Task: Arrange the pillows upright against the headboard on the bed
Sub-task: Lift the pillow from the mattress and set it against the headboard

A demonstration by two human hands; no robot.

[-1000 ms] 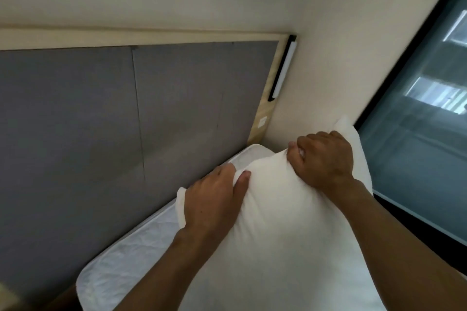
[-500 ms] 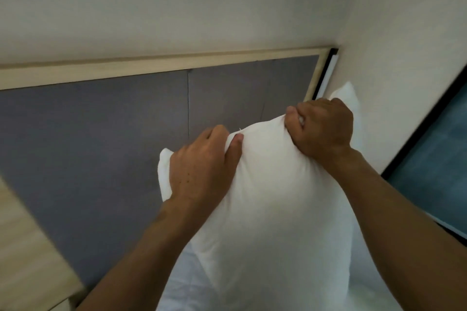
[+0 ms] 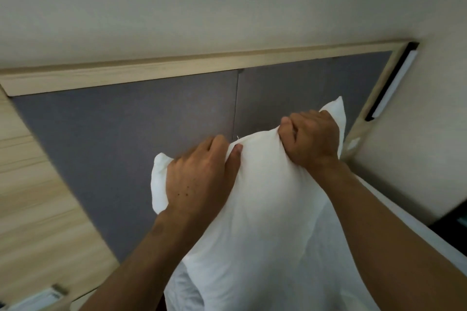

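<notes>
A white pillow [image 3: 273,214] stands on end in front of the grey padded headboard [image 3: 141,129], toward its right half. My left hand [image 3: 199,179] grips the pillow's top edge near the left corner. My right hand [image 3: 312,139] is clenched on the top edge near the right corner. The pillow's lower part and the bed under it are mostly hidden by my forearms; a strip of white bedding [image 3: 182,293] shows below.
A light wooden frame [image 3: 177,65] tops the headboard, with a wood panel [image 3: 30,197] on the left. A black-and-white wall light [image 3: 389,86] hangs at the right edge beside the pale side wall [image 3: 414,149]. A dark window corner [image 3: 452,219] sits lower right.
The pillow has been lifted higher and set closer to the headboard, both hands keeping their grip. The view has swung left and up, so the window has nearly left the picture.
</notes>
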